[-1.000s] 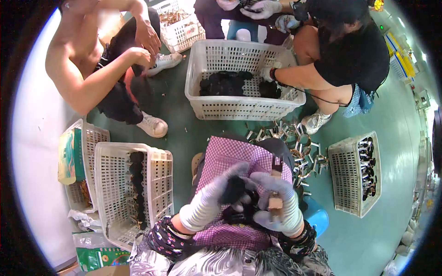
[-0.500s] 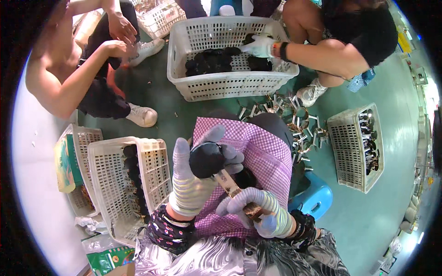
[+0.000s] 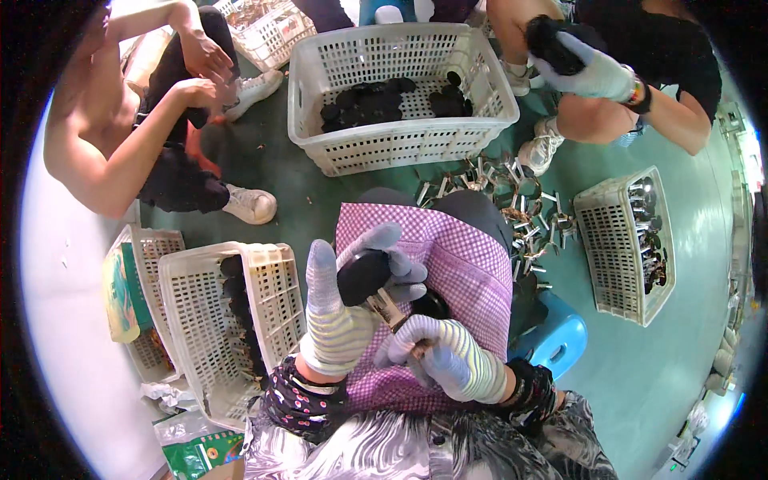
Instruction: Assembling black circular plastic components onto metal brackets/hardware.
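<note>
In my gloved left hand (image 3: 340,320) rests a round black disc-shaped piece (image 3: 364,278), with fingers behind it and the thumb side spread out. My gloved right hand (image 3: 444,356) is closed around the brown handle of a flat-bladed hand tool (image 3: 386,309). Its pale metal blade points up and left to the disc's lower edge; whether it touches cannot be made out. Most of the handle is hidden by my right fingers. Both hands are above a pink checked apron (image 3: 472,280) on my lap. Another dark rounded piece (image 3: 432,306) lies on the apron, partly behind my hands.
A large white crate (image 3: 404,148) with black pieces stands ahead. White crates also stand at left (image 3: 272,296) and right (image 3: 604,248). Metal ring-and-strip parts (image 3: 532,216) litter the floor beside a blue stool (image 3: 556,340). A co-worker's gloved hand (image 3: 592,72) holds black pieces; another person sits left.
The tool has slid down and left, and less of its blade and handle shows. The disc has shifted slightly in my left hand. The co-worker's gloved hand has lifted black pieces from the crate.
</note>
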Demonstrator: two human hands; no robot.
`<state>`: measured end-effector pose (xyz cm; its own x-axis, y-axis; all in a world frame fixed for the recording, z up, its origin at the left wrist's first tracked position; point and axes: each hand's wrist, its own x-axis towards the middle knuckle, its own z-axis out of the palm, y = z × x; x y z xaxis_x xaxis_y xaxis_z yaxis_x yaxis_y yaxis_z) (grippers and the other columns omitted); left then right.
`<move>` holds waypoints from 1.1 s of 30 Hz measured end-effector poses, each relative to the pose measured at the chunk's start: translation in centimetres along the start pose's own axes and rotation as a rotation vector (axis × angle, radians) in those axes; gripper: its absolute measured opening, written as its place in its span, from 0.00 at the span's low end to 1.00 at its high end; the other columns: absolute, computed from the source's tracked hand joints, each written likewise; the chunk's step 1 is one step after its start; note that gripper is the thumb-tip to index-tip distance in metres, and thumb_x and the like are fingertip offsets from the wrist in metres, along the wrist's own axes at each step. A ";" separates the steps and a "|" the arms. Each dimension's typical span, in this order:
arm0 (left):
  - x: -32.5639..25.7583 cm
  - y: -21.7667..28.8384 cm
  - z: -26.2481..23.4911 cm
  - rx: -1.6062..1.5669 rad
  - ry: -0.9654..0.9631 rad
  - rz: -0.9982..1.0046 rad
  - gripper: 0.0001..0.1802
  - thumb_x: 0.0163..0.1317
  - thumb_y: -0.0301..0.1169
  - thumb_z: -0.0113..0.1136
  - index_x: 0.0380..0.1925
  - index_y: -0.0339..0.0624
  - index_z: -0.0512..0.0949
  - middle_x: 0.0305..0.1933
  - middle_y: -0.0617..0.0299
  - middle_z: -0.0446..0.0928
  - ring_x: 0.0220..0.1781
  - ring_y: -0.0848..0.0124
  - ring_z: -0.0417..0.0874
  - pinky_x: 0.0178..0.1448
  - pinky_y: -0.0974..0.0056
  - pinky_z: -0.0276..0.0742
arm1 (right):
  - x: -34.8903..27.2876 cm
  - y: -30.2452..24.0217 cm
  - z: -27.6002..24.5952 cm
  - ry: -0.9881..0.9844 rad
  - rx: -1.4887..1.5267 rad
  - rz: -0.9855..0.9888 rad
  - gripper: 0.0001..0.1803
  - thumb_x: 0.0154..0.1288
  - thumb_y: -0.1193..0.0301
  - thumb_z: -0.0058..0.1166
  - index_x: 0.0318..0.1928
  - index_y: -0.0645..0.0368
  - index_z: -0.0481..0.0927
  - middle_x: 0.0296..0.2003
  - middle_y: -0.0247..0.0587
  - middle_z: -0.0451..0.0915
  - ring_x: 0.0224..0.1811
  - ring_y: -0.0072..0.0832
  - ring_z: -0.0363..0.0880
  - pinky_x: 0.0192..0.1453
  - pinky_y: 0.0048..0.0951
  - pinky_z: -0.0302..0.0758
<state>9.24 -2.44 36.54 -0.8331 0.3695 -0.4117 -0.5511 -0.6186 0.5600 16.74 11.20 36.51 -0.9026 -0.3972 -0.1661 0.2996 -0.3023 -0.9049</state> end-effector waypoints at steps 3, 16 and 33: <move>0.0 0.2 -0.8 0.075 -0.066 -0.044 0.46 0.55 0.70 0.38 0.50 0.35 0.71 0.38 0.53 0.77 0.42 0.61 0.80 0.50 0.56 0.77 | 0.3 -0.1 0.1 0.059 0.124 0.132 0.31 0.65 0.42 0.37 0.33 0.60 0.75 0.23 0.31 0.72 0.21 0.15 0.64 0.24 0.19 0.63; -0.7 0.1 -1.7 0.415 -0.187 0.025 0.45 0.60 0.67 0.31 0.49 0.34 0.72 0.40 0.55 0.77 0.45 0.64 0.78 0.53 0.60 0.73 | 2.0 -0.8 -1.1 -0.029 0.029 0.362 0.38 0.65 0.40 0.30 0.17 0.60 0.72 0.18 0.39 0.74 0.14 0.19 0.66 0.19 0.19 0.63; 0.0 0.8 -3.1 0.326 0.076 0.203 0.33 0.66 0.52 0.42 0.59 0.36 0.64 0.58 0.51 0.68 0.59 0.63 0.70 0.63 0.61 0.63 | 1.8 0.6 -1.9 0.180 -0.021 -0.043 0.24 0.70 0.55 0.34 0.40 0.63 0.74 0.33 0.42 0.76 0.23 0.25 0.73 0.24 0.21 0.70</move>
<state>8.93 -5.05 34.76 -0.9276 0.2019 -0.3144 -0.3719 -0.4163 0.8297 14.73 11.96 34.92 -0.9558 -0.2224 -0.1922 0.2542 -0.2969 -0.9204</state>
